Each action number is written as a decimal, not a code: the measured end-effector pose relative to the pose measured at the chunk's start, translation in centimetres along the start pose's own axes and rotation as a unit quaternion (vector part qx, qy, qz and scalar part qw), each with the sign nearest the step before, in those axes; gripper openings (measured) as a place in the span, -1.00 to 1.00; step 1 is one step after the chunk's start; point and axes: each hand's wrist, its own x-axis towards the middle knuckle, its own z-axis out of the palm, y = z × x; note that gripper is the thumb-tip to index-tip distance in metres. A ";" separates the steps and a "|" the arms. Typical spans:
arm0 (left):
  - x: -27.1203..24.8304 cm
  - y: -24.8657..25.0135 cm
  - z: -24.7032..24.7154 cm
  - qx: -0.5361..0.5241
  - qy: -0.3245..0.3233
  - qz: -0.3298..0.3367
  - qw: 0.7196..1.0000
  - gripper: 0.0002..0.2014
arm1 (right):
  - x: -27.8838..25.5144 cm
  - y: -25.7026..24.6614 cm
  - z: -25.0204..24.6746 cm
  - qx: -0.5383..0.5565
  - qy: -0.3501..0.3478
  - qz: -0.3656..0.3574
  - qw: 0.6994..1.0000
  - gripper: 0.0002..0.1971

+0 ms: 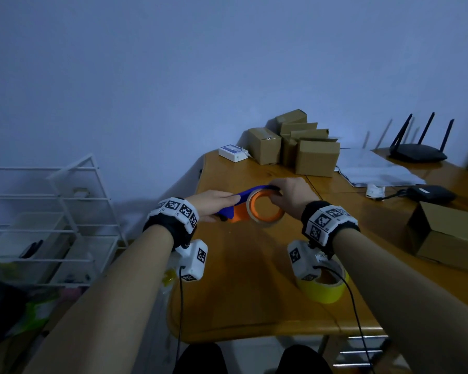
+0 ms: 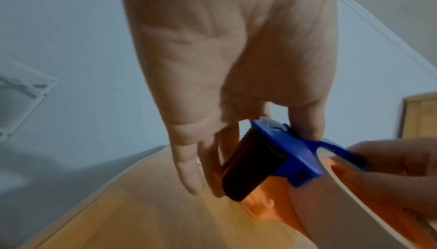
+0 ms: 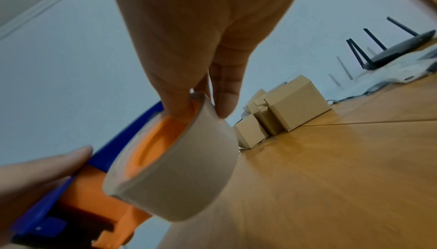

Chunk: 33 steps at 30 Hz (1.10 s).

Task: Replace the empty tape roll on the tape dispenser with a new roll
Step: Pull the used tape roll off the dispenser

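Observation:
A blue and orange tape dispenser (image 1: 231, 209) is held just above the wooden table (image 1: 241, 292). My left hand (image 1: 219, 205) grips its front end, thumb on the blue top and fingers along the far side (image 2: 189, 178). A thin beige tape ring (image 1: 268, 222) sits around the orange hub. My right hand (image 1: 281, 195) pinches the ring's far rim between thumb and fingers (image 3: 224, 103); in the right wrist view the ring (image 3: 189, 169) sits askew, partly off the hub. A full yellow tape roll (image 1: 324, 291) lies flat near the table's front right, partly hidden by my right wrist camera.
Stacked cardboard boxes (image 1: 303, 147) and a small white device (image 1: 233, 152) stand at the back. A black router (image 1: 416, 155), papers (image 1: 376, 168) and a black adapter (image 1: 430, 193) lie at the right. A cardboard box (image 1: 443, 238) sits at the right edge. A white wire rack (image 1: 52, 211) stands on the left.

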 end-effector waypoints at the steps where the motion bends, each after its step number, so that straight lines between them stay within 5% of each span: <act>1: 0.0 -0.1 0.0 -0.026 -0.002 0.009 1.000 -0.49 | -0.2 0.2 0.1 0.014 0.021 -0.008 1.000 -0.82; 7: -0.5 -0.4 0.4 -0.093 -0.026 0.030 0.995 -0.61 | -1.1 0.2 0.4 0.075 0.056 -0.004 0.996 -0.70; 12: -1.0 -0.6 0.8 -0.101 -0.082 0.028 0.991 -0.82 | -1.2 0.7 0.8 0.216 0.038 0.079 0.972 -0.52; 19: -1.3 -1.5 0.3 -0.157 -0.063 0.062 0.984 -0.55 | -1.4 0.3 0.8 0.224 -0.079 0.090 0.967 -0.51; 26: -1.1 -1.8 0.5 -0.200 -0.012 0.068 0.977 -0.39 | -2.2 -0.4 1.1 0.269 -0.058 0.101 0.956 -0.54; 33: -1.5 -2.3 0.6 -0.223 -0.012 0.065 0.973 -0.50 | -2.8 -0.7 1.2 0.279 -0.050 0.085 0.955 -0.58</act>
